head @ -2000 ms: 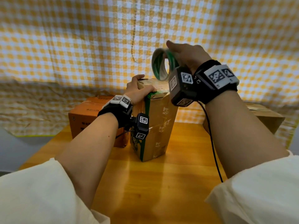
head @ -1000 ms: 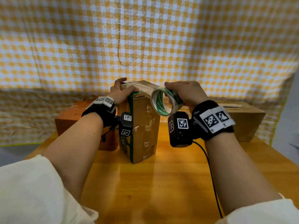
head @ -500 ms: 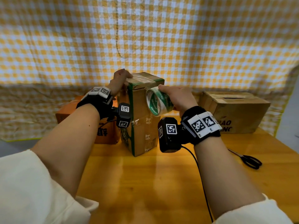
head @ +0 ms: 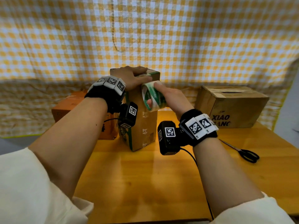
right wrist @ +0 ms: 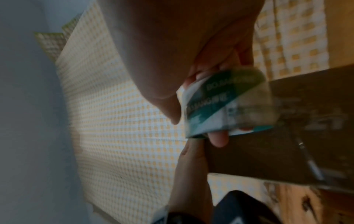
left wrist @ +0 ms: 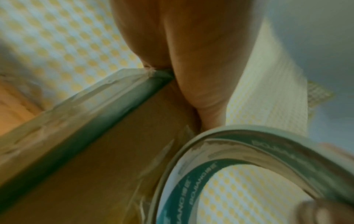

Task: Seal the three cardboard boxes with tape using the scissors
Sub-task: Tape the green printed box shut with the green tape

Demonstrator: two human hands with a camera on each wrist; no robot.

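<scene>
A glossy honey-coloured wooden surface [head: 145, 178] stands before a crinkled yellow-and-white gingham cloth [head: 161, 38]. The left hand [head: 129, 78] lies flat on the tall upright cardboard box [head: 144, 126], green along its edges. The right hand [head: 168, 96] grips a green-and-white tape roll [head: 153, 101] against that box's side. Black-handled scissors [head: 246, 153] lie right of this grip, before a squat brown box [head: 233, 105]; an orange box [head: 71, 109] sits left

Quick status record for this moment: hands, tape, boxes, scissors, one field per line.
left hand: flat on top of the tall box, pressing tape down
right hand: grips the tape roll at the tall box's upper right edge
orange box: behind left
brown box: back right
scissors: on table, right, untouched
</scene>
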